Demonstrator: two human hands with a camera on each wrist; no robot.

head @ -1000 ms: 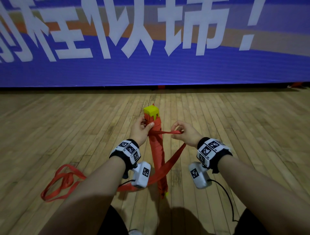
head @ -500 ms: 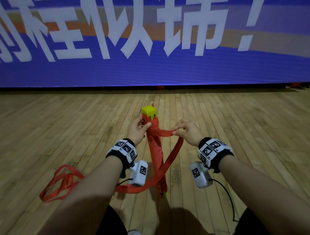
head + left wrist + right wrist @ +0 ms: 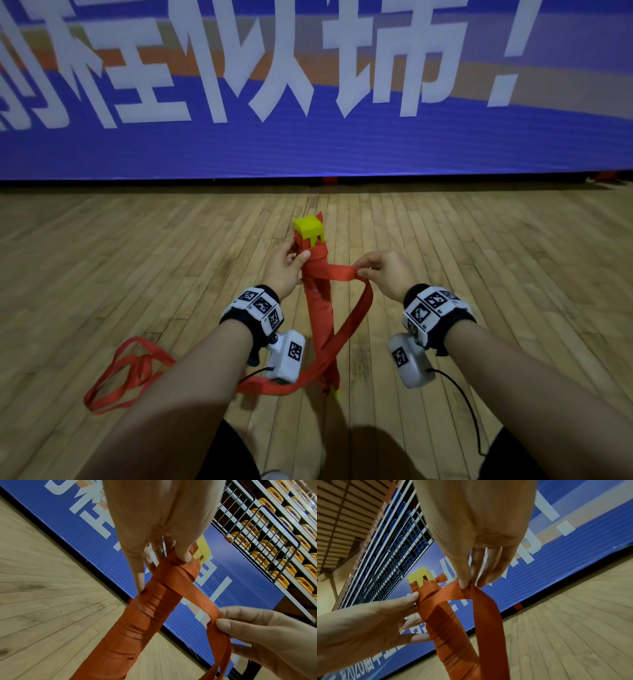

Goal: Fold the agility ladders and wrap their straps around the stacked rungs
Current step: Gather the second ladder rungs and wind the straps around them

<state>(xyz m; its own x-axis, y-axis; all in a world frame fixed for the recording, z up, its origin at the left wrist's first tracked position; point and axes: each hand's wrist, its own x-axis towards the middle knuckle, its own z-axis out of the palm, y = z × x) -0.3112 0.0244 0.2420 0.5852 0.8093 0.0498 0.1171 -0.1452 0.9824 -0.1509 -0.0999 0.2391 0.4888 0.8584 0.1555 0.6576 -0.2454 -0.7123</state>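
Note:
The stacked yellow rungs [image 3: 309,227] stand upright on the floor as one bundle [image 3: 320,318] covered in orange-red strap. My left hand [image 3: 286,265] grips the bundle just below its yellow top, thumb [image 3: 183,553] pressed on the wrapped strap. My right hand [image 3: 382,274] pinches the loose strap [image 3: 342,274] to the right of the bundle, thumb [image 3: 463,583] on top. From the pinch the strap [image 3: 489,622] drops in a loop towards the bundle's foot. The wrap [image 3: 173,577] crosses the bundle diagonally.
The strap's tail [image 3: 126,375] lies in loose loops on the wooden floor [image 3: 479,274] at my left. A blue banner wall [image 3: 308,144] closes the far side. Railings and yellow seats [image 3: 267,536] rise above it.
The bundle's top has shifted slightly left. My right hand has lowered and slackened the strap, so the loop below it hangs wider. The left hand keeps its grip.

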